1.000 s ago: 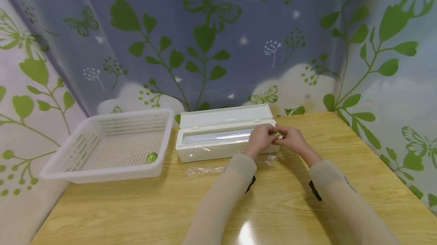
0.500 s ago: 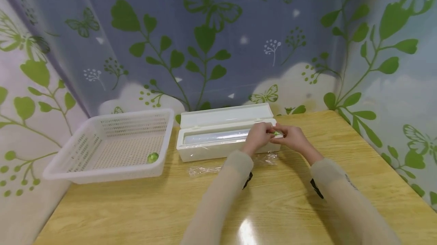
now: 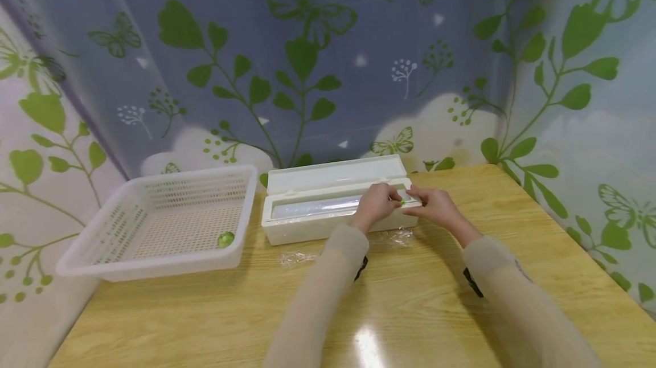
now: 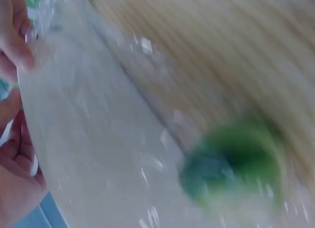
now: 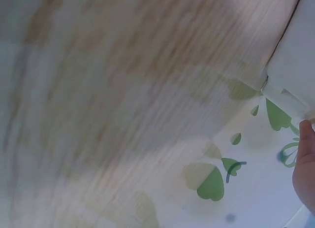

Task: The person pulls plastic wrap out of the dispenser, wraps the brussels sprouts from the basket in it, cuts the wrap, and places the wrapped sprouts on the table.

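Observation:
A white cling film dispenser box (image 3: 292,231) stands on the table, lid raised, with a film roll (image 3: 318,207) inside. My left hand (image 3: 376,204) pinches a small green slide cutter (image 3: 402,201) on the box's front edge, near the right end. My right hand (image 3: 435,207) grips the right end of the box, fingertips above and thumb at the front. Clear film (image 3: 297,258) hangs down the front and lies crumpled on the table. In the left wrist view a blurred, round green vegetable (image 4: 236,169) shows behind film; my left arm hides it in the head view.
A white perforated plastic basket (image 3: 148,268) stands left of the box, with one round green vegetable (image 3: 225,239) in its front right corner. The wooden table (image 3: 435,299) meets a leaf-patterned curtain (image 3: 328,60) at the back.
My left hand has slid left along the box's front edge with the green slide cutter. The right hand stays at the box's right end.

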Available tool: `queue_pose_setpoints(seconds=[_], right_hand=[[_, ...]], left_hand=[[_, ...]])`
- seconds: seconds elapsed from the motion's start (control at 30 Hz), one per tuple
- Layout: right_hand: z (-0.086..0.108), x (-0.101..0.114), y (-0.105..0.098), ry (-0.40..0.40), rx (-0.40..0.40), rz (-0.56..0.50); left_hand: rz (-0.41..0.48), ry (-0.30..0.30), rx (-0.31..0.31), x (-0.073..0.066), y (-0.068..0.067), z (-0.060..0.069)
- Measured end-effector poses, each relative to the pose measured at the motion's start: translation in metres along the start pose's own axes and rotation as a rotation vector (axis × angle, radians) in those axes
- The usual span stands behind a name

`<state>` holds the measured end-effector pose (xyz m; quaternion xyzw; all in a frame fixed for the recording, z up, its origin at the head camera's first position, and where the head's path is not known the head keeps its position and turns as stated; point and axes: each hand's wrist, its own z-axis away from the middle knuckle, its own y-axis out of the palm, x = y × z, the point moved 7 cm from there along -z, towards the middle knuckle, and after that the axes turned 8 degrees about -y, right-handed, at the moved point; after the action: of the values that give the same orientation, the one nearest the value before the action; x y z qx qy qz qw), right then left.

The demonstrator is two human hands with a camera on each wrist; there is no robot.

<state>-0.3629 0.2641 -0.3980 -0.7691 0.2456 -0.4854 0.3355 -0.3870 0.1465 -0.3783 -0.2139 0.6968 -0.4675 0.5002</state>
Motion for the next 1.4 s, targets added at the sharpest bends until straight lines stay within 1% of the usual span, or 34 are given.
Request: queue_pose_setpoints(seconds=[0.13, 0.2, 0.3, 0.4, 0.57, 0.67, 0.83, 0.97, 1.13, 1.27, 1.4], right_hand=[[0.0, 0.002, 0.001, 0.009, 0.002, 0.003], [0.001, 0.001, 0.0, 0.016, -0.002, 0.0], [0.002, 0.001, 0.0, 0.016, 0.008, -0.013], [0.001, 0.002, 0.002, 0.016, 0.019, -0.046], [0.002, 0.002, 0.0, 0.023, 0.014, -0.048], [0.001, 0.002, -0.001, 0.019, 0.01, -0.027], [0.0, 0.002, 0.001, -0.001, 0.002, 0.0], [-0.002, 0.001, 0.002, -0.009, -0.008, -0.006], [-0.002, 0.001, 0.004, -0.006, -0.013, -0.029], [-0.002, 0.003, 0.003, -0.011, -0.01, -0.021], [-0.001, 0.003, 0.002, -0.028, -0.008, -0.005]], left_hand=[[0.013, 0.01, 0.019, 0.012, -0.009, 0.006], [0.025, 0.02, 0.027, 0.014, -0.01, 0.007], [0.049, 0.013, 0.037, 0.019, -0.012, 0.008], [0.052, 0.01, 0.025, 0.025, -0.014, 0.009], [0.084, 0.04, 0.01, 0.029, -0.017, 0.011], [0.113, 0.042, 0.017, 0.032, -0.019, 0.012], [0.132, 0.058, 0.031, 0.035, -0.02, 0.015], [0.151, 0.049, 0.032, 0.04, -0.021, 0.017], [0.129, 0.037, 0.028, 0.047, -0.024, 0.02], [0.12, 0.064, 0.023, 0.052, -0.029, 0.024], [0.143, 0.092, 0.036, 0.057, -0.034, 0.027]])
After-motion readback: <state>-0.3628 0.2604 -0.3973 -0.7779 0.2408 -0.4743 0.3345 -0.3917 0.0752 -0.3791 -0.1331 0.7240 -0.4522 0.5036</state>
